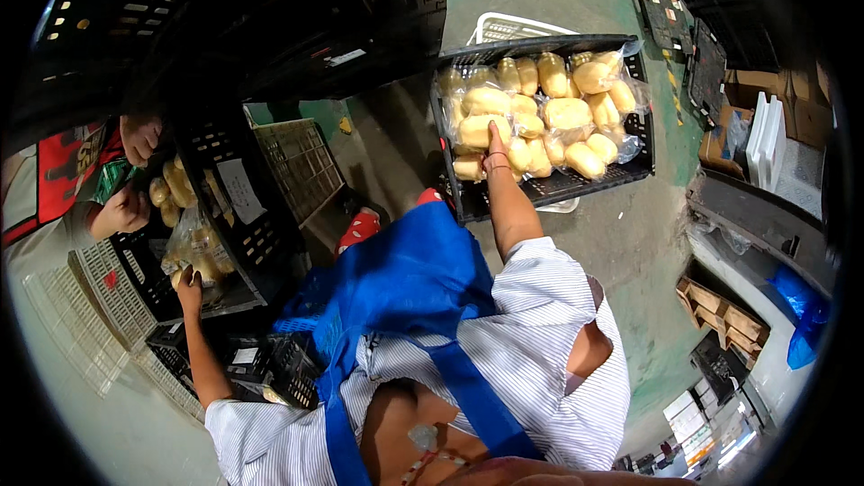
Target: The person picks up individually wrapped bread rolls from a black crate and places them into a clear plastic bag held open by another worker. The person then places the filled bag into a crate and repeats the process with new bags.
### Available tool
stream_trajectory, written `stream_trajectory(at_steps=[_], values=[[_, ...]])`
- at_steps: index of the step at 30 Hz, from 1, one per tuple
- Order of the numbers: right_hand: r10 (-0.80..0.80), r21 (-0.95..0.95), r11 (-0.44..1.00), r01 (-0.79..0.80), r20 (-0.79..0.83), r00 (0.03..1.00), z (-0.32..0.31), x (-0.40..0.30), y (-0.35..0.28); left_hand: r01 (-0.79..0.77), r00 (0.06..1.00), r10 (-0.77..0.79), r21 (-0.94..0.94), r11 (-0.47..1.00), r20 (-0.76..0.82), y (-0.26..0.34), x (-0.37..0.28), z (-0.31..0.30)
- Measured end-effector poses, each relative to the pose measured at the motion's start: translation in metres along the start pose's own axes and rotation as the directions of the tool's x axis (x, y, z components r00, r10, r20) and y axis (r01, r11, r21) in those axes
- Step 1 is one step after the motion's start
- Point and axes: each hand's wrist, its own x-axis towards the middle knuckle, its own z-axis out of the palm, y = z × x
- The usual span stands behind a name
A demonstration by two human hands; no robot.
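My right hand (498,155) reaches into a black plastic crate (553,199) and lies against peeled potatoes (484,130) in clear plastic bags; bagged potatoes fill most of this crate. Far to the left, my left hand (190,290) is at the lower end of a clear plastic bag of potatoes (206,250), its fingers on the bag. That bag lies in another black crate (253,293), with more potatoes (177,185) behind it. Whether my right fingers close on a bag is not plain.
At the left, a co-worker's two hands (125,212) are over the same crate. Black crates (344,57) are stacked ahead. A white crate (520,25) lies beneath the right crate. Wire-like racks (111,290) stand left; a wooden pallet (722,317) and white panels (766,142) are at the right.
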Motion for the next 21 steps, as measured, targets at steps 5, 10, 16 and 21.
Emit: stream_trajectory(at_steps=[5,10,16,21], values=[[-0.08,-0.057,0.996,0.07,-0.207,0.975,0.019,-0.017,-0.015,-0.045,0.998,0.043,-0.062,0.997,-0.037,0.0,-0.025,-0.004],[-0.008,-0.251,0.968,-0.019,-0.103,0.995,-0.004,-0.014,-0.025,-0.028,0.999,0.026,-0.101,0.994,-0.023,-0.009,-0.052,-0.008],[0.184,-0.141,0.979,-0.147,0.3,0.936,-0.026,-0.063,-0.049,0.001,1.0,-0.001,-0.152,0.988,-0.001,-0.012,-0.057,0.001],[-0.547,-0.756,0.594,0.276,-0.128,0.827,-0.05,0.05,-0.052,0.053,0.997,-0.046,-0.133,0.99,0.057,-0.013,-0.048,-0.002]])
